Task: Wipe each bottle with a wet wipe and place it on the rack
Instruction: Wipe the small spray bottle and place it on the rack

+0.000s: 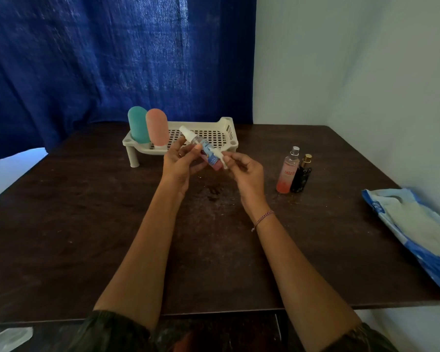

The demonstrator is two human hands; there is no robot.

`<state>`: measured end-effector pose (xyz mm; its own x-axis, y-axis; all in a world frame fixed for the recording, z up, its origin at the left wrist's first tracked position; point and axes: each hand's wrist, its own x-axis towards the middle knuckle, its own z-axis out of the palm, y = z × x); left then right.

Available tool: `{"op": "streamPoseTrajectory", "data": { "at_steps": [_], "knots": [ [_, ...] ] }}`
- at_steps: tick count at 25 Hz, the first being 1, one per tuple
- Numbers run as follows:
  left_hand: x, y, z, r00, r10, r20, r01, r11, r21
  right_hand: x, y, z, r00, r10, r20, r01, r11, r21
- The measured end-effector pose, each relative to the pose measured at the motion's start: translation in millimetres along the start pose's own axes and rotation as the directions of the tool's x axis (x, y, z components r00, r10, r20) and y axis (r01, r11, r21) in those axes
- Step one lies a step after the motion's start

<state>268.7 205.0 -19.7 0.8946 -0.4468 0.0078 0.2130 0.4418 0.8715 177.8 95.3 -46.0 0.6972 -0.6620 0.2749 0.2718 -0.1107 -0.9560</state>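
Note:
My left hand (182,162) grips a small clear spray bottle (202,146) with a blue label, tilted with its white cap toward the upper left. My right hand (241,170) pinches a folded white wet wipe (220,154) against the bottle's lower side. Both hands hover above the table in front of the cream perforated rack (228,130). A teal bottle (137,124) and a pink bottle (157,128) stand upside down on the rack's left end. A pink spray bottle (287,171) and a black bottle with a gold cap (301,175) stand on the table to the right.
The dark wooden table (87,224) reaches a blue curtain (99,59) at the back and a white wall at the right. A blue and white wet wipe pack (417,229) lies near the right edge. A clear plastic piece (10,339) lies below the table's front left.

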Motion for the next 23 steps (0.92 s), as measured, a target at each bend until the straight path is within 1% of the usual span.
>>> {"op": "streamPoseTrajectory", "data": {
  "at_steps": [1, 2, 4, 5, 6, 7, 9, 11, 13, 14, 15, 16, 19, 23],
  "knots": [
    [0.1, -0.5, 0.1, 1.0, -0.003, -0.003, 0.002, 1.0, -0.016, -0.4, -0.6, 0.5, 0.999, 0.031, 0.02, -0.032, 0.999, 0.038],
    [0.1, -0.9, 0.5, 1.0, -0.003, -0.004, 0.002, 1.0, -0.019, -1.2, -1.1, 0.8, 0.998, 0.049, 0.038, -0.051, 0.998, 0.04],
    [0.3, -2.1, 0.8, 1.0, 0.002, 0.011, -0.002, 1.0, 0.008, -2.2, -2.4, 1.9, 0.997, 0.072, 0.04, -0.072, 0.997, -0.008],
    [0.0, -2.2, 1.3, 1.0, 0.003, 0.024, -0.003, 1.0, 0.025, -2.2, -3.7, 1.9, 0.995, 0.099, 0.028, -0.099, 0.995, -0.001],
    [0.0, -2.0, 1.9, 0.999, -0.003, 0.032, 0.002, 0.999, 0.033, -2.3, -5.6, 1.6, 0.99, 0.141, 0.018, -0.142, 0.989, 0.049],
    [0.0, -2.3, 2.7, 0.999, -0.008, 0.036, 0.008, 1.0, 0.026, -2.7, -8.7, 0.7, 0.982, 0.189, 0.023, -0.191, 0.972, 0.138],
    [-0.1, -3.5, 4.1, 0.999, -0.023, 0.034, 0.023, 1.0, -0.017, -2.6, -13.4, -2.1, 0.96, 0.269, 0.075, -0.278, 0.898, 0.342],
    [-0.1, -2.8, 3.7, 0.999, -0.042, 0.028, 0.044, 0.996, -0.078, -2.4, -14.7, -2.8, 0.942, 0.304, 0.139, -0.333, 0.809, 0.485],
    [1.2, -2.1, 2.1, 0.998, -0.057, 0.018, 0.059, 0.989, -0.134, -1.7, -13.3, -2.4, 0.933, 0.309, 0.186, -0.357, 0.727, 0.586],
    [1.3, -1.9, 1.7, 0.998, -0.062, 0.012, 0.063, 0.985, -0.159, -1.6, -12.7, -1.8, 0.931, 0.303, 0.202, -0.362, 0.701, 0.614],
    [1.0, -1.9, 2.0, 0.998, -0.067, 0.006, 0.067, 0.981, -0.181, -1.2, -12.1, -0.9, 0.933, 0.295, 0.207, -0.358, 0.698, 0.62],
    [0.7, -2.2, 2.5, 0.997, -0.071, 0.004, 0.071, 0.979, -0.193, -1.4, -12.3, 0.2, 0.938, 0.282, 0.199, -0.344, 0.719, 0.604],
    [-0.9, -4.1, 5.5, 0.995, -0.095, 0.028, 0.099, 0.975, -0.2, -1.5, -11.2, 2.5, 0.965, 0.234, 0.115, -0.26, 0.832, 0.49],
    [-3.0, -3.7, 7.6, 0.987, -0.14, 0.077, 0.153, 0.969, -0.192, 0.2, -7.9, 2.4, 0.994, 0.11, 0.025, -0.112, 0.933, 0.341]
  ]
}}
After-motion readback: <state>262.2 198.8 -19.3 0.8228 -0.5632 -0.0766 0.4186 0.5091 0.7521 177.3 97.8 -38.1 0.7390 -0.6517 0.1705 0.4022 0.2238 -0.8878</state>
